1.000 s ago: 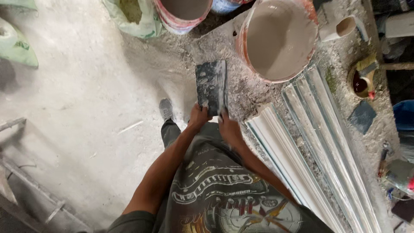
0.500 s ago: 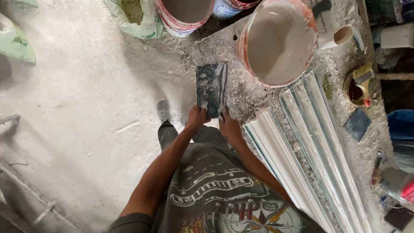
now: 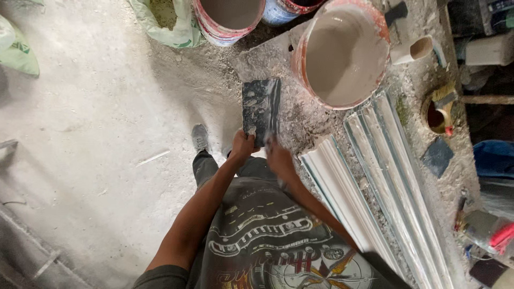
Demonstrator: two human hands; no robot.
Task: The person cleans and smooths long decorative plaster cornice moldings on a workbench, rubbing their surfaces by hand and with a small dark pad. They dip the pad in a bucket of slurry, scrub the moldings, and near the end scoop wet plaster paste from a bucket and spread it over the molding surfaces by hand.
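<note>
Left hand: the left hand (image 3: 242, 145) is closed on the near edge of the dark flat trowel (image 3: 261, 111), fingers wrapped over it.
Right hand: the right hand (image 3: 277, 158) grips the same near edge from the other side; the picture is blurred here, so how tightly it closes cannot be told.
Trowel position: held out in front of the body, over the crusted edge of the workbench (image 3: 278, 59), just beside the large bucket (image 3: 342, 53).
Trowel condition: the blade carries pale dried patches; no fresh load of mix shows on it.
Bucket: filled with smooth pale wet mix, surface unbroken.
Mouldings: long white ribbed strips (image 3: 375, 176) lie side by side on the bench to the right, apparently already cast.
Progress, as judged: mix prepared, strips formed; the tool is in hand and not in the mix.
Surroundings: a second bucket (image 3: 227, 16) and a green sack (image 3: 171, 21) stand on the dusty floor (image 3: 80, 134) beyond.
</note>
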